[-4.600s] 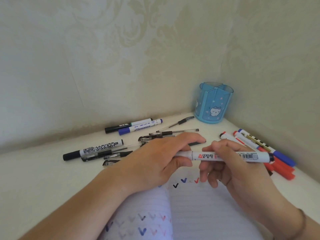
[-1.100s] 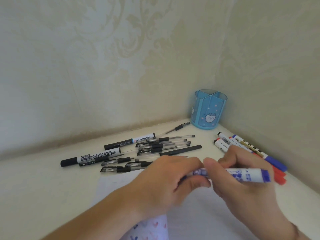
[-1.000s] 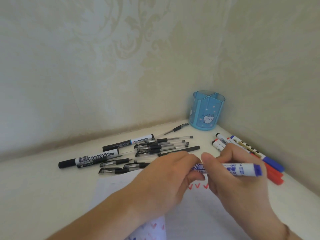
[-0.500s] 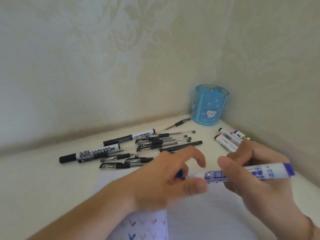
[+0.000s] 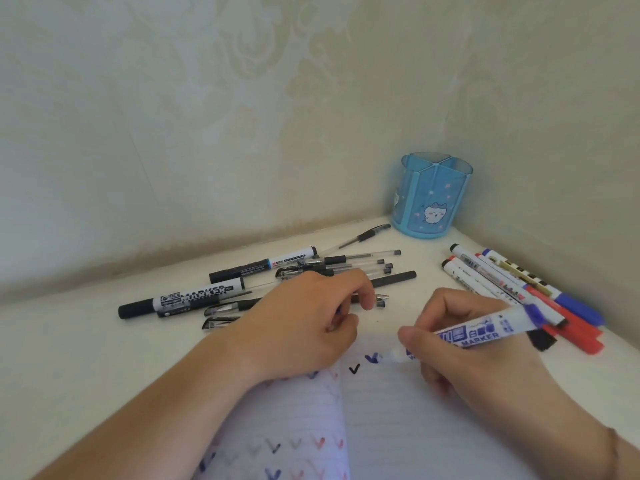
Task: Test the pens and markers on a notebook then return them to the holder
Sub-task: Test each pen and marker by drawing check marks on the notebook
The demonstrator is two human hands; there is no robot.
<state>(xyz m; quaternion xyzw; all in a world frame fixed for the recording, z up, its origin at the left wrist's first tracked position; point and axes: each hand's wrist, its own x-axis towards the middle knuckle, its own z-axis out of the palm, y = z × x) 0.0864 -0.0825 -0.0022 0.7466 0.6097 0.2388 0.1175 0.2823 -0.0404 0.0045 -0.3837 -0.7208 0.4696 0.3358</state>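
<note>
Now rt hand (image 5: 474,344) fingers (image 5: 410,336) pinch blue marker (image 5: 478,332), tip on notebook (image 5: 433,427).

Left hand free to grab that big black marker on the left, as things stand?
Probably yes. The black marker lies uncovered at the pile's left edge, nothing on top. But the left hand seems to hold a small blue cap, so it might need setting down first.
</note>
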